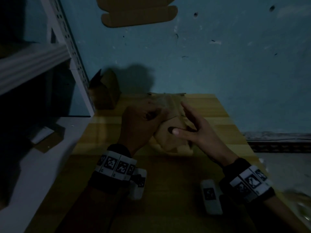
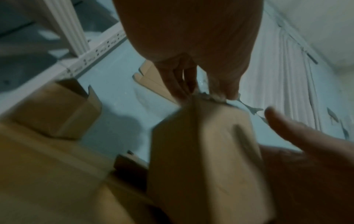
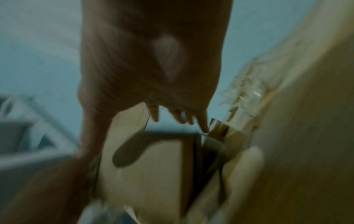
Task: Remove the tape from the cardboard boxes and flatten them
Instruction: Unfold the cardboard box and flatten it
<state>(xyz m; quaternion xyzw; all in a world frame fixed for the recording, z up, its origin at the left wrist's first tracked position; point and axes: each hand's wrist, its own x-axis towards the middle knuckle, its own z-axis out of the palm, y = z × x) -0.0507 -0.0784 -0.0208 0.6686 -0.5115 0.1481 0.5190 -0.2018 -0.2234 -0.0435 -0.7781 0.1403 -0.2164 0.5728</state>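
A small brown cardboard box [image 1: 170, 140] stands tilted on the wooden table [image 1: 218, 111]. My left hand [image 1: 143, 118] grips its upper left end, and in the left wrist view the fingertips [image 2: 226, 94] pinch the top edge of the box [image 2: 206, 151], where torn clear tape clings. My right hand [image 1: 193, 126] lies open against the box's right side, fingers straight and thumb resting on its face. In the right wrist view the hand [image 3: 153, 60] hovers over the box [image 3: 153, 174], with crumpled clear tape [image 3: 243, 94] on cardboard at the right. The pictures are dim and blurred.
Another cardboard box [image 1: 106, 91], its flaps open, stands beyond the table's far left corner beside a white metal rack [image 1: 67, 39]. A flattened cardboard sheet [image 1: 139, 14] lies on the blue floor farther off. A small cardboard piece [image 1: 45, 138] sits on the white ledge to the left.
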